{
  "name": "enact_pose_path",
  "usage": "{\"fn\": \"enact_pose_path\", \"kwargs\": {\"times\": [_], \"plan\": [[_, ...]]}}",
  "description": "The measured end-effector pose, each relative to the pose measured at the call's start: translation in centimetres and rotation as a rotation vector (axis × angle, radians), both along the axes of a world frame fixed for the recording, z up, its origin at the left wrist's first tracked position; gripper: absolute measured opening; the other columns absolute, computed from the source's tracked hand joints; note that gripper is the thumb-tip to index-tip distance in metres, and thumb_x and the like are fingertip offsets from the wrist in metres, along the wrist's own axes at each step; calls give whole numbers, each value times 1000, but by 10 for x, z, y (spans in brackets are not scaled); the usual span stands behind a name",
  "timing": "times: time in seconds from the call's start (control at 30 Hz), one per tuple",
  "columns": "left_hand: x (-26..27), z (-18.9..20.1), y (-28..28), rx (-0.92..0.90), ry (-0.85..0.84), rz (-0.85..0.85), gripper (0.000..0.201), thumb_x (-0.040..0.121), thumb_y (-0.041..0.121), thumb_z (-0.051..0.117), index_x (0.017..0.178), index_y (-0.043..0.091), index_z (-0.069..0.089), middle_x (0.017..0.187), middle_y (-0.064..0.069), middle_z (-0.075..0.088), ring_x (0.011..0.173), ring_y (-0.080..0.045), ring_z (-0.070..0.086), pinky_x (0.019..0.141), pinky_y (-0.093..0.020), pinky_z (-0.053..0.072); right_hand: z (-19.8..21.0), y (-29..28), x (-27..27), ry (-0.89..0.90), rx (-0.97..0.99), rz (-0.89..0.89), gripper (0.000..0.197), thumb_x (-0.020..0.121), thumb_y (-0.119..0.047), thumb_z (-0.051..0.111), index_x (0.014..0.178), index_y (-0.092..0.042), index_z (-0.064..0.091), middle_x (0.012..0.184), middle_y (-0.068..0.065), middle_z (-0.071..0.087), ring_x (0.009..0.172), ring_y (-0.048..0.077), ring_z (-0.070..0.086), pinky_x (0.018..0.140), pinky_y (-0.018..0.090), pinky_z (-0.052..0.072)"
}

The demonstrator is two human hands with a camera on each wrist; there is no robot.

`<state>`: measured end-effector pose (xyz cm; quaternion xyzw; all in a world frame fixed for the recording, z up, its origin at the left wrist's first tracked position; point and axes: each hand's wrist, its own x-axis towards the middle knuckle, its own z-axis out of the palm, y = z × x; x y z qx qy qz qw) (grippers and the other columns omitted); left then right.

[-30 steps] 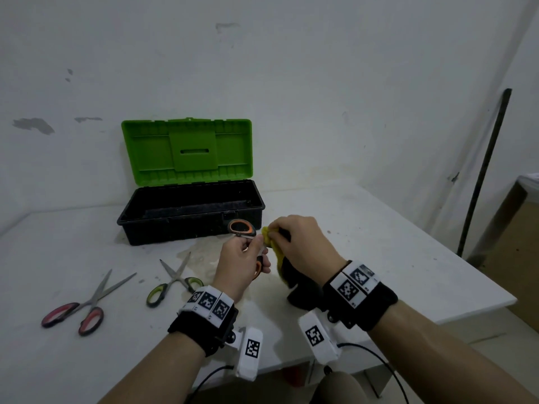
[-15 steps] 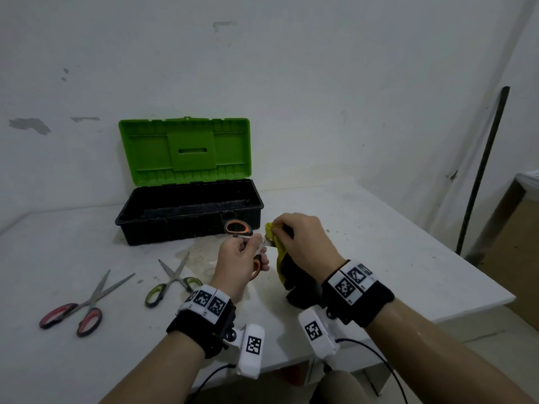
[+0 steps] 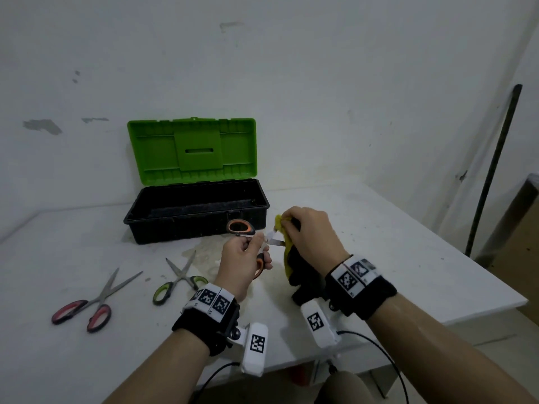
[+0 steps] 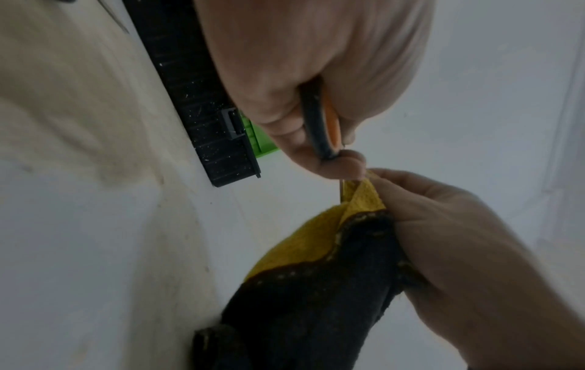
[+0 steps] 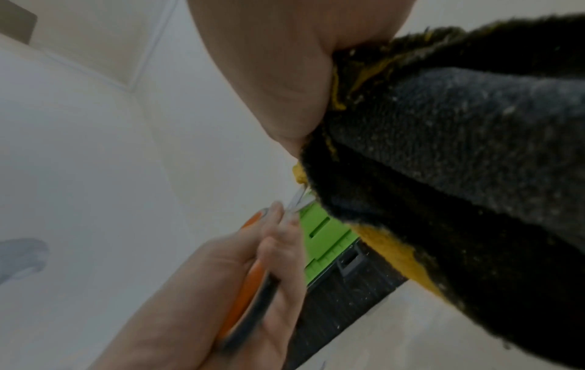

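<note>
Fingers [image 3: 254, 242] of the left hand [image 3: 242, 266] are curled around the handles of the orange-handled scissors [image 3: 239, 227]. One handle loop stands free above the knuckles and the other sits inside the grip. The blades point right, a little apart, and their tips meet the yellow edge of the cloth [image 3: 297, 272].

The right hand [image 3: 309, 237] holds that cloth just above the blades, its fingers [image 3: 287, 221] pinched together on the yellow top corner. From there the cloth hangs down under the palm, yellow on the side facing the scissors and black below, with its dark lower end down at the tabletop [image 3: 379, 243].

Both hands are raised just in front of the black toolbox [image 3: 198, 211], whose green lid [image 3: 192, 150] stands open against the wall. To the left of the left hand, the green-handled scissors [image 3: 178, 278] and, further left, the red-handled scissors [image 3: 87, 304] lie flat on the tabletop with their blades spread.
</note>
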<state>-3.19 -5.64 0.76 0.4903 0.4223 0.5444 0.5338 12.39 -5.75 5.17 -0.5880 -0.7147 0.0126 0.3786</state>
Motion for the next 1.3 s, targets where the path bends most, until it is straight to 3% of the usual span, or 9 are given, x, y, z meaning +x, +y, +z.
{"fn": "enact_pose_path", "kwargs": {"times": [0.13, 0.37, 0.53, 0.7, 0.77, 0.9, 1.0, 1.2, 1.3], "plan": [[-2, -2, -1, -16, -12, 18, 31, 103, 20, 54, 82, -1, 61, 61, -9, 60, 49, -15, 57, 51, -25, 50, 11, 8, 18, 86, 12, -107, 14, 94, -21, 57, 90, -17, 70, 88, -1, 71, 81, 16, 63, 75, 32, 53], [2, -2, -1, -13, 1, -8, 31, 104, 20, 52, 87, -4, 62, 62, -8, 60, 52, -16, 57, 52, -26, 51, -2, -13, -16, -40, -3, 86, 17, 94, -25, 57, 96, -17, 71, 88, 4, 70, 81, 20, 62, 76, 38, 52], [2, -4, -2, -17, 7, 22, 32, 103, 19, 54, 78, 0, 61, 58, -6, 61, 51, -18, 58, 53, -28, 53, 1, 4, 1, 7, -16, -73, 15, 94, -24, 54, 92, -20, 69, 89, 2, 67, 82, 21, 60, 75, 41, 53], [0, -5, 1, -116, -129, -12, 30, 103, 25, 54, 95, -2, 64, 84, -16, 66, 68, -21, 67, 58, -32, 57, 1, -16, -14, -3, -1, 74, 12, 92, -23, 60, 93, -18, 71, 88, -2, 71, 80, 14, 62, 75, 28, 50], [0, -3, 0, -143, -170, -59, 37, 104, 30, 53, 105, -4, 66, 97, -19, 71, 80, -26, 72, 62, -35, 59, -5, -21, -21, -24, -39, 112, 11, 91, -23, 61, 93, -19, 71, 87, -1, 72, 80, 15, 63, 75, 29, 51], [-1, 1, -2, -224, -242, -27, 47, 104, 46, 45, 102, 3, 64, 83, -14, 70, 67, -23, 67, 53, -34, 56, -13, -18, -20, -43, -89, 82, 13, 91, -25, 61, 96, -18, 71, 90, 2, 72, 84, 20, 63, 77, 36, 52], [-3, 1, 0, -262, -254, 72, 36, 103, 36, 45, 91, 5, 61, 73, -12, 62, 55, -22, 60, 49, -34, 54, -9, -18, -21, -50, -82, 91, 15, 92, -25, 60, 97, -17, 72, 91, 2, 71, 84, 20, 63, 77, 38, 52], [-2, -2, -3, -153, -119, 31, 43, 106, 39, 40, 102, 5, 66, 91, -14, 71, 83, -27, 71, 59, -35, 56, 0, -23, -33, -168, -94, 231, 18, 94, -23, 58, 103, -19, 73, 93, 4, 64, 84, 20, 60, 75, 37, 52], [-6, -1, -4, -137, -122, 53, 43, 108, 38, 36, 101, 2, 60, 77, -13, 64, 62, -24, 64, 49, -33, 53, 5, -23, -23, -239, -158, 215, 21, 94, -22, 57, 104, -21, 75, 94, 4, 64, 84, 21, 60, 76, 38, 53]]}}
